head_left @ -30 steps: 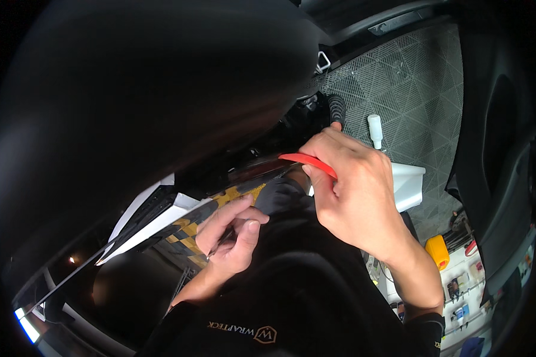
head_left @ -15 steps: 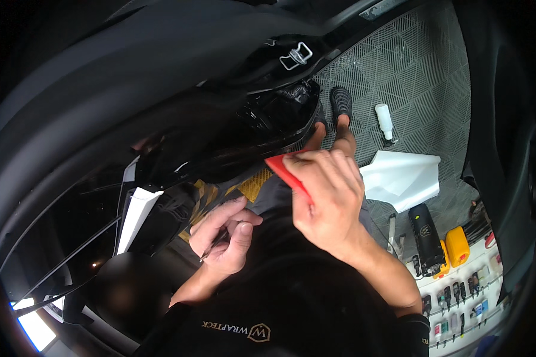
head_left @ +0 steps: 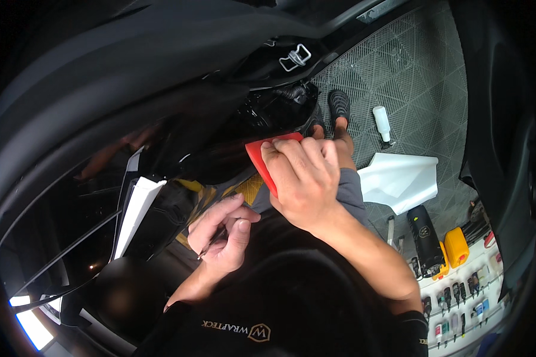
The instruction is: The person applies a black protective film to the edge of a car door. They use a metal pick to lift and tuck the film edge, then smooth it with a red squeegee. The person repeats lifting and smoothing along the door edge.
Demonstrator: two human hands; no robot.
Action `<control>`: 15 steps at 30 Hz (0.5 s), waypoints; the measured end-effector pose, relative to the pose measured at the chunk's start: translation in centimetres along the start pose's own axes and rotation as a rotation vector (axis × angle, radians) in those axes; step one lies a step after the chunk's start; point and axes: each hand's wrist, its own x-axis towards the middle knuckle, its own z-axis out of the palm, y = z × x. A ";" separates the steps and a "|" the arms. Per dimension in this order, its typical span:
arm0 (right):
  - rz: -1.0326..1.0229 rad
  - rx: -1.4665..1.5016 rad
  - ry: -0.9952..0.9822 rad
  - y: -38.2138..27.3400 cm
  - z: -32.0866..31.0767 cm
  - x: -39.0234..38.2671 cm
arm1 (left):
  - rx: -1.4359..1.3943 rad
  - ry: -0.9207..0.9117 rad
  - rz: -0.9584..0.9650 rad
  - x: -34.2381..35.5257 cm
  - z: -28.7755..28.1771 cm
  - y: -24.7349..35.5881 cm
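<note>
Head view (wide fisheye): faces down, close above torso (head_left: pixel 292 291).

Red scraper (head_left: pixel 257 156) partly behind right grip (head_left: pixel 307 183), slim dark tool (head_left: pixel 208 249) mostly hidden in left grip (head_left: pixel 219 229)

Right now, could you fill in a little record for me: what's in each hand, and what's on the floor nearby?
Right hand: gripping a flat, red, card-like tool; whether it touches anything beyond is unclear
Left hand: half curled around a slim, dark, stick-like tool
Above the hands: black vehicle parts with a bent silver metal loop
Floor: grey ribbed tiles, bearing a small white bottle and a creased white sheet
</note>
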 end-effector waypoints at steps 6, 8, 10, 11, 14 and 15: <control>0.170 0.082 0.100 0.6 0.3 -3.5 | 0.024 -0.005 0.044 -0.4 0.2 -0.1; 0.209 0.095 0.078 0.9 -1.1 -4.3 | 0.036 -0.017 -0.002 -0.7 0.3 -0.2; 0.270 0.321 -0.052 0.4 -3.1 -5.2 | 0.030 -0.049 -0.050 -0.8 0.6 -0.2; 0.275 0.465 -0.063 -0.1 -3.8 -5.6 | 0.026 -0.070 -0.164 -0.8 0.6 -0.1; 0.416 0.894 -0.197 -1.9 -5.8 -6.7 | -0.029 -0.180 -0.290 -0.3 1.1 0.2; 0.471 0.929 -0.229 -2.0 -5.9 -6.9 | -0.047 -0.223 -0.229 -0.1 1.5 0.0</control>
